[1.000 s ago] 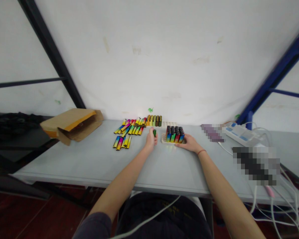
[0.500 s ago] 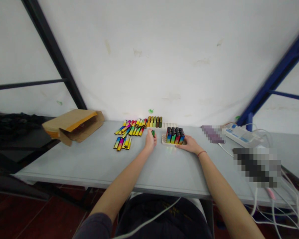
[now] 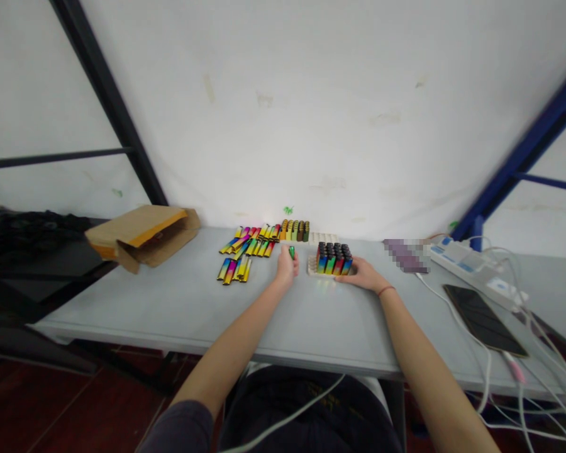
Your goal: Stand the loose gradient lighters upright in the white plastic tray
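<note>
A lighter (image 3: 291, 252) is gripped above the desk (image 3: 179, 302).
Fingers of the left hand (image 3: 286, 267) are curled around it; the right hand (image 3: 362, 275) lies open against a filled tray (image 3: 312, 269).

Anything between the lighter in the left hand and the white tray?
Nothing visible. Only grey table top lies between the green-topped lighter in the left hand and the near edge of the white tray.

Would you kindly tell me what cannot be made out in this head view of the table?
All in the head view:
the small green object: the left hand hides most of it.
the tray: the right hand hides its edge.
the purple object: pixelated.
the cardboard envelope: its inside is shadowed.
</note>
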### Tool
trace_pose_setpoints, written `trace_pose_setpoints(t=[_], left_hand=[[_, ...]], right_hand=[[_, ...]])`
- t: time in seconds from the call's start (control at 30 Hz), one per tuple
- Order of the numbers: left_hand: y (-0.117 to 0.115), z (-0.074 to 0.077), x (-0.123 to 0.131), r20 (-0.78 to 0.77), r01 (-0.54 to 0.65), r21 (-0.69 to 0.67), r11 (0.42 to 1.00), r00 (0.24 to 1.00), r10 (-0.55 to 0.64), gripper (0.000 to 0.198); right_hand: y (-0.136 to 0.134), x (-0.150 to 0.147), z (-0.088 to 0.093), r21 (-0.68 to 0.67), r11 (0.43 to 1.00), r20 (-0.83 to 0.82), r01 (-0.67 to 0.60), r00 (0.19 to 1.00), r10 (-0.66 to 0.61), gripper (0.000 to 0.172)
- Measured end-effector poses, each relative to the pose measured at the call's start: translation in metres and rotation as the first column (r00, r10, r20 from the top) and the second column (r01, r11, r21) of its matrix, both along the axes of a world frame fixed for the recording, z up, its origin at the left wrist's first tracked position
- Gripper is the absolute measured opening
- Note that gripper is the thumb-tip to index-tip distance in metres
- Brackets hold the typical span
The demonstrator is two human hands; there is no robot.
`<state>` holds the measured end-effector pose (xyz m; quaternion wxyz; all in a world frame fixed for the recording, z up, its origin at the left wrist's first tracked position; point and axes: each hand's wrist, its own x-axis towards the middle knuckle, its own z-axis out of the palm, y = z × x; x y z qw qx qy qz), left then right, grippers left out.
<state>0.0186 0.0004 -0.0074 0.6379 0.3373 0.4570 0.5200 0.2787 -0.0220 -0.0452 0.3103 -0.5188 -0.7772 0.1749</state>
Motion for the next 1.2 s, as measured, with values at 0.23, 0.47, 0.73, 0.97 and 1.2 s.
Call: trace_pose_setpoints(t=[0.23, 0.47, 0.73, 0.97, 1.2], left_hand=[[0.008, -0.009, 0.002, -0.060, -0.029, 0.174, 0.984, 0.997, 0.040, 0.036], [0.019, -0.027, 0.004, -0.331, 0.048, 0.542, 0.839, 0.930, 0.160, 0.023], [0.024, -0.035, 0.002, -0.497, 0.251, 0.576, 0.778, 0.863, 0.089, 0.025], [0.016, -0.032, 0.000, -0.527, 0.276, 0.577, 0.769, 0.845, 0.092, 0.026], [0.003, 0.004, -0.026, -0.755, 0.290, 0.552, 0.782, 0.571, 0.321, 0.029]], right_hand=[[0.000, 0.003, -0.001, -0.027, 0.997, -0.078, -0.069, 0.995, 0.067, 0.060], [0.000, 0.006, -0.003, -0.047, 0.995, -0.018, -0.093, 0.996, 0.092, 0.070], [-0.002, 0.005, -0.002, -0.061, 0.995, -0.005, -0.078, 0.997, 0.078, 0.077], [-0.003, 0.004, -0.002, -0.050, 0.998, 0.000, -0.042, 0.999, 0.042, 0.076], [-0.005, 0.003, 0.001, -0.050, 0.998, 0.027, -0.046, 0.999, 0.047, 0.069]])
